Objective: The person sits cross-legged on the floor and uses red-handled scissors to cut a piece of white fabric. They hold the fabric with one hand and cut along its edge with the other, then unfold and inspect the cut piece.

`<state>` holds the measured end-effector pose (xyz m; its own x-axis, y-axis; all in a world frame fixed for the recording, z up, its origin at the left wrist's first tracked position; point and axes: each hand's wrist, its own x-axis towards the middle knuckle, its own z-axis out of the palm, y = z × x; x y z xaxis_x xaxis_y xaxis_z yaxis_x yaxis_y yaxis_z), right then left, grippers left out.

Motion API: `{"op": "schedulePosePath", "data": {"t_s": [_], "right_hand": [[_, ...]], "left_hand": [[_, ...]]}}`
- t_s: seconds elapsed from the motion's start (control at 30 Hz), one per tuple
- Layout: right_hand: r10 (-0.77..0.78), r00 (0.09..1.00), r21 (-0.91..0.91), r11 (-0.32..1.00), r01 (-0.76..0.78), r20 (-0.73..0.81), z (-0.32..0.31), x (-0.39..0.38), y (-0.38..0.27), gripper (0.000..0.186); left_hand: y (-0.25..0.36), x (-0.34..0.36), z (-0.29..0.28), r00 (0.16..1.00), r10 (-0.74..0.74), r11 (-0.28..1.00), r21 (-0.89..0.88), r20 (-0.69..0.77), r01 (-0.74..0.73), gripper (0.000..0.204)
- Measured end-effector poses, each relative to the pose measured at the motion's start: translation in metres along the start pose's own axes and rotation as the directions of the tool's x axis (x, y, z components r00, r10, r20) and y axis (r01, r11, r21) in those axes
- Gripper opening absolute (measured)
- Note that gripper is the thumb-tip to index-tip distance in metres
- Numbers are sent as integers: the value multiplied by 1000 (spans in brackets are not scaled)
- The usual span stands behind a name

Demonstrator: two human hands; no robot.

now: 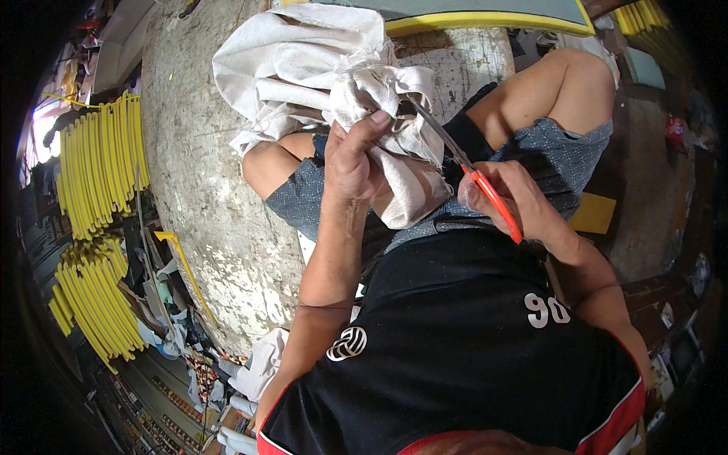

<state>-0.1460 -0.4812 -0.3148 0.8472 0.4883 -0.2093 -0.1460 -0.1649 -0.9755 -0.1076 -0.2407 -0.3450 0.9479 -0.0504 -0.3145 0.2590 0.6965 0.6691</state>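
My left hand (pixel 356 155) is closed on a bunched piece of white cloth (pixel 299 57), its thumb pressing on the gathered folds. Loose threads fray from the cloth's edge near the top of the bunch. The rest of the cloth spreads over the worn surface beyond my knee, and one flap hangs down into my lap. In my right hand (pixel 512 197) is a pair of scissors (pixel 485 189) with orange-red handles. Their metal blades point up and left, with the tips at the bunched cloth's right side. Whether the tips touch the fabric I cannot tell.
I sit cross-legged on a scuffed, paint-worn board (pixel 205 197). At the far side lies a grey panel with a yellow edge (pixel 493 23). Stacks of yellow-edged pieces (pixel 98 167) stand at the left, above scattered scraps. A yellow piece (pixel 594 213) lies at the right.
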Motion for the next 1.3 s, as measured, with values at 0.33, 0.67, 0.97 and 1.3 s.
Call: {"op": "schedulePosePath", "data": {"t_s": [0.33,0.67,0.97,1.3], "right_hand": [[-536,804,-518,779,353,-258,-7,50,-21,38],[-426,831,-413,871,268,-359,-12,80,-8,21],[-496,830,-399,836,376,-256,-10,71,-2,18],[-336,927,-270,920,285,-165,-14,21,-18,17]], "left_hand": [[-1,-7,9,996,-43,983,184,83,27,30],[-13,-14,0,988,10,997,-72,156,2,44],[3,-7,2,961,-223,943,284,161,171,33],[-3,-9,24,1000,4,999,51,22,-5,34]]}}
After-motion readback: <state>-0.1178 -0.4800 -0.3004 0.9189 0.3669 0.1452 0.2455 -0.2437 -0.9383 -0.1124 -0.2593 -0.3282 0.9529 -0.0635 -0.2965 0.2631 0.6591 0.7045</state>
